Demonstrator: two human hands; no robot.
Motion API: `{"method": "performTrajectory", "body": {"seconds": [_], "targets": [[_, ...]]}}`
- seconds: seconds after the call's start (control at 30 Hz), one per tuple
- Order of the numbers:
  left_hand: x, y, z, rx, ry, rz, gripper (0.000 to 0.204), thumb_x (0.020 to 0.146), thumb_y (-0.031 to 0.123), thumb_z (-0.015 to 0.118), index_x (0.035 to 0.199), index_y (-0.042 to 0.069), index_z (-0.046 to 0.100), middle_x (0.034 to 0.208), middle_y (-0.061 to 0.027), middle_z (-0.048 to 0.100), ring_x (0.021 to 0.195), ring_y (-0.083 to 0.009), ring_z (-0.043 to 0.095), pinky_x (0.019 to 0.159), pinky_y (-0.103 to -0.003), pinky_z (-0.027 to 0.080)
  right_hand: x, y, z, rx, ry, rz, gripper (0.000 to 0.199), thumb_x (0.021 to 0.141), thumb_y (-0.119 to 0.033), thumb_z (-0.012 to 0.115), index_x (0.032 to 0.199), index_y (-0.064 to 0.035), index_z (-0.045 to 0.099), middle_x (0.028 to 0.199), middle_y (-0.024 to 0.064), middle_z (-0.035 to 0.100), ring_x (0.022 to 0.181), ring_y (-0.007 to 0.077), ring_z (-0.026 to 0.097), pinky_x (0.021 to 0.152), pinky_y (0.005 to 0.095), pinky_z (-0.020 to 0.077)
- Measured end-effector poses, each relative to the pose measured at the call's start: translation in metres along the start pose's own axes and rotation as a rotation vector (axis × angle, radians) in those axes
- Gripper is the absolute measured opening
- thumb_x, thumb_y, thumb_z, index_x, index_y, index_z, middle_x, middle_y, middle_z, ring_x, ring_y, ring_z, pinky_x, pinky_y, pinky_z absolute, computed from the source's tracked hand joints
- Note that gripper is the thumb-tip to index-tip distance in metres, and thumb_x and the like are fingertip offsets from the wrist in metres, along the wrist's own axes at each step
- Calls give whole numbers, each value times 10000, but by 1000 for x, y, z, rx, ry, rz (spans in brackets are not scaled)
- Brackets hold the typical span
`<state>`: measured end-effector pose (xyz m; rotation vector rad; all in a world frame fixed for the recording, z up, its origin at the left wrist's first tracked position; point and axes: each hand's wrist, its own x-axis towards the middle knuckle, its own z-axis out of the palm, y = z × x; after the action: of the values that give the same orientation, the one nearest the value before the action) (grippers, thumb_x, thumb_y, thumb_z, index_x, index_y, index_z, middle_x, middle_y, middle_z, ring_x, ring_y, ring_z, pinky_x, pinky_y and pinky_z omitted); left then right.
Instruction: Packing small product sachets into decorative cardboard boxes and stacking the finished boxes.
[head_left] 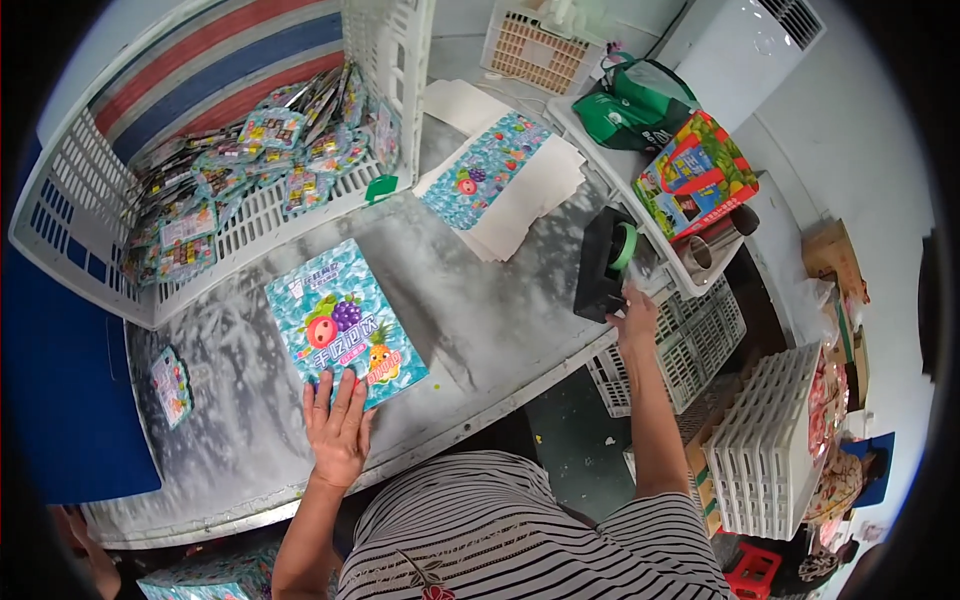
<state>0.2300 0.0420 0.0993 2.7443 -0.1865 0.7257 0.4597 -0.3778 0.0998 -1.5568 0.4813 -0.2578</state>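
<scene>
Box [345, 325] lies flat on the table [500, 320]; your left hand [337, 430] presses it open-palmed to steady it, while your right hand [636, 318] fingers the tape dispenser [603, 262], gripping nothing.

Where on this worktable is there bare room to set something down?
Bare grey tabletop lies between the blue fruit-printed box under the left hand, the flat box stack and the black tape dispenser by the right hand. The white crate of small packets crowds the far-left side.

Bright, even light; fisheye-bent, dark-vignetted edges.
</scene>
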Motion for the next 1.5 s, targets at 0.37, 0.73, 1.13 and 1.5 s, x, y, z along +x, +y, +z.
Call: {"method": "performTrajectory", "body": {"seconds": [0.37,0.73,1.13,1.5], "targets": [[0,1,-5,4,-13,-9,510,816,98,667,1308,80,534,1393,-92,489,1341,-350,375,1113,-532,228,-73,24,9,136,18,16,328,961,-329,550,860,-16,552,770,26,548,691,147,562,640,294,484],[5,2,-6,-57,4,-33,548,741,132,738,1264,89,581,1352,-200,484,1263,-368,452,1054,-514,322,-126,17,46,572,-484,761,186,958,-248,511,928,-65,531,858,134,631,749,262,636,745,468,555],[4,4,-12,-206,69,-109,519,786,155,714,1269,50,554,1163,-124,563,1204,-309,511,1064,-459,350,-253,-56,158,-111,-1363,448,191,1000,-197,442,1138,-65,444,883,188,645,624,204,646,580,331,567],[19,12,-28,-118,-88,-93,571,828,163,624,1367,86,448,1136,-143,526,1190,-337,479,1063,-489,315,-254,-57,156,-241,-1319,566,255,991,-242,483,1110,-18,461,752,166,647,532,212,646,505,301,549]]}}
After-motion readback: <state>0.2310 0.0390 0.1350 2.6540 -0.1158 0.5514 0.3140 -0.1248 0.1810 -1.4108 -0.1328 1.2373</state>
